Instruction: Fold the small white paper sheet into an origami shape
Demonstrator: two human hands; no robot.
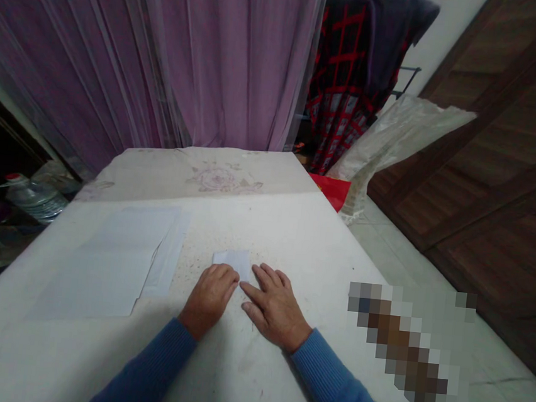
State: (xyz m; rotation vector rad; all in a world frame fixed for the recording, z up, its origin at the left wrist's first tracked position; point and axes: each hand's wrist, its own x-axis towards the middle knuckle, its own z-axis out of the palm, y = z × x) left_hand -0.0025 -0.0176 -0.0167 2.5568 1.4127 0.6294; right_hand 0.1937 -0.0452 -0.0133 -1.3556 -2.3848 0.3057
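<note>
A small folded white paper lies on the white table just in front of me. My left hand rests on its near edge with the fingers curled under, knuckles up. My right hand lies flat beside it, fingers stretched out and pointing left, the fingertips touching the paper's near right corner. Both arms wear blue sleeves.
Loose white sheets lie stacked on the table to the left. A purple curtain hangs behind. A red checked cloth drapes a rack at the back right, with a plastic sack and wooden doors beyond. A water bottle lies at left.
</note>
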